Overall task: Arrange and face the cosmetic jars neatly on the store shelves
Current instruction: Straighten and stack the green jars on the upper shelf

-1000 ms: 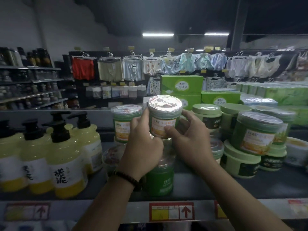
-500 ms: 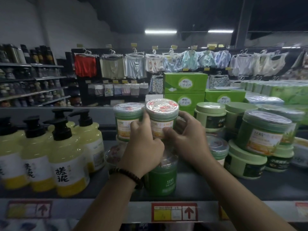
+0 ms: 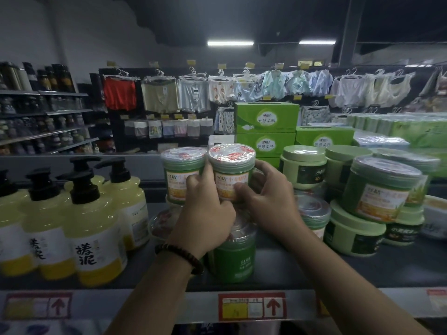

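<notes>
Left flank: pump bottles (image 3: 96, 226) stand packed together and close that side.
Centre: neighbour jar (image 3: 182, 175) touches the held jar (image 3: 231, 172); nothing passes between them.
Hands: left hand (image 3: 208, 213) and right hand (image 3: 271, 201) grip the held jar and fill its front.
Below: dark green jar (image 3: 233, 252) stands under the wrists.
Right flank: tilted jar (image 3: 379, 187) rests on a low pale tub (image 3: 353, 234).
Rear: tissue boxes (image 3: 266, 119) form a wall.
Open passage: bare shelf (image 3: 278, 272) between the dark green jar and the low pale tub; open air above the lids.

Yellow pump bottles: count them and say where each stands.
5. Front row, from the left: first bottle, second, third. Behind them: fourth, fifth. More may be hidden behind.
</notes>
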Demonstrator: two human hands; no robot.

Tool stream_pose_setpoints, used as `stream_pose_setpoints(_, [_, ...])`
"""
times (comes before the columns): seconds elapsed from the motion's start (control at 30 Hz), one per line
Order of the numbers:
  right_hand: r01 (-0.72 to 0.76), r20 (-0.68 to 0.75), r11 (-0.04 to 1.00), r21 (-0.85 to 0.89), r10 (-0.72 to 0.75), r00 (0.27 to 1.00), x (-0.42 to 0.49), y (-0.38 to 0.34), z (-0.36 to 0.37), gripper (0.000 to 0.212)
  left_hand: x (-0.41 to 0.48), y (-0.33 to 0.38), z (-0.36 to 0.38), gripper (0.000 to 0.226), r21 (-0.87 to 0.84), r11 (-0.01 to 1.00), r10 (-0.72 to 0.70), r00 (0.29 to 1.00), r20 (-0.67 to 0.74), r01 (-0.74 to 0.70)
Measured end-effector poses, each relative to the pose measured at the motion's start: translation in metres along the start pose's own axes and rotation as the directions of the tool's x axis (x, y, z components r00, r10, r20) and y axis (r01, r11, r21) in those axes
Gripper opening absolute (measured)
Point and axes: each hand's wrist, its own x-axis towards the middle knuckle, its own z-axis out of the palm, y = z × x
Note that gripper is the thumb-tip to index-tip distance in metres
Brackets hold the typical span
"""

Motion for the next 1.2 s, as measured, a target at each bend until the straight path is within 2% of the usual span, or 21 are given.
stream_pose_setpoints(0.17, [0.005,-0.005,0.999,-0.041,-0.005,1.0,0.0006,0.0015,0.0012,0.059,0.0003,-0.0024,0.0026,0.076,-0.013,1.0,0.018,1.0,-0.009,-0.018])
stream_pose_setpoints(0.5, [0.021,-0.011,0.988,-0.153,-0.023,1.0,-0.0011,-0.0005,0.002,0.045,0.0013,-0.0058,0.002,0.071,-0.029,0.999,0.033,0.999,-0.019,-0.033])
stream_pose_setpoints(0.8, [0.022,-0.003,0.984,-0.175,-0.023,1.0,-0.0001,-0.0039,-0.0011,0.042,-0.0002,-0.0049,0.003,0.066,-0.048,0.999,0.023,1.0,-0.016,-0.024])
stream_pose_setpoints(1.03, [0.006,0.037,0.982,-0.187,0.001,0.999,0.0017,-0.003,-0.0015,0.05,-0.0001,-0.0065,0.0033,0.066,-0.042,0.999,0.018,0.999,-0.03,-0.02])
stream_pose_setpoints(1.2, [-0.013,0.017,0.983,-0.182,0.016,1.0,0.0008,-0.0031,-0.0032,0.055,-0.0031,-0.003,0.0019,0.066,-0.079,0.997,0.01,1.0,-0.021,-0.012])
